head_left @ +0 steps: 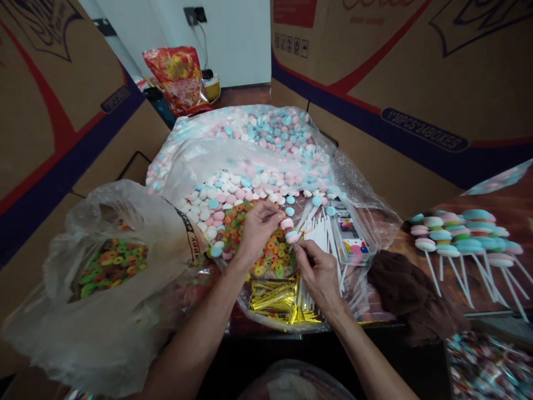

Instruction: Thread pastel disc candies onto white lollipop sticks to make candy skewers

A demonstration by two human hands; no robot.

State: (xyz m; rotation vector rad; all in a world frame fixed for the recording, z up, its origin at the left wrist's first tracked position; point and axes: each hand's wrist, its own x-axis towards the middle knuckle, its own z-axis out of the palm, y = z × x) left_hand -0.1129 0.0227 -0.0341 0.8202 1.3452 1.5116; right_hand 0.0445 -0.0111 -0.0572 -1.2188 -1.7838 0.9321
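Candy stack (290,229) in pink, white and blue is tilting between my two hands over a littered tabletop. My left hand (261,229) is gripping its upper end, thumb and fingertips drawn together in a tight pinch. My right hand (318,271) is pinching just as narrowly at the lower end, though my fingers are hiding exactly what lies between them.

Directly beneath, gummy rings (272,256) in orange, yellow and green are lying in a heap, with gold ties (270,294) resting nearer to me. White sticks (318,230) are fanning out beyond my right hand, beside a clear case (353,256). Loose round candies (233,197) are spreading behind the rings, some spilling from a large clear bag (187,155).

At my left, a plastic sack (112,328) is gaping around more rings. A brown cloth (400,278) is lying crumpled to the right, near a row of candy pops (478,233) whose sticks are pointing towards me. Farther back, a red packet (177,80) is standing between printed cartons (395,83).
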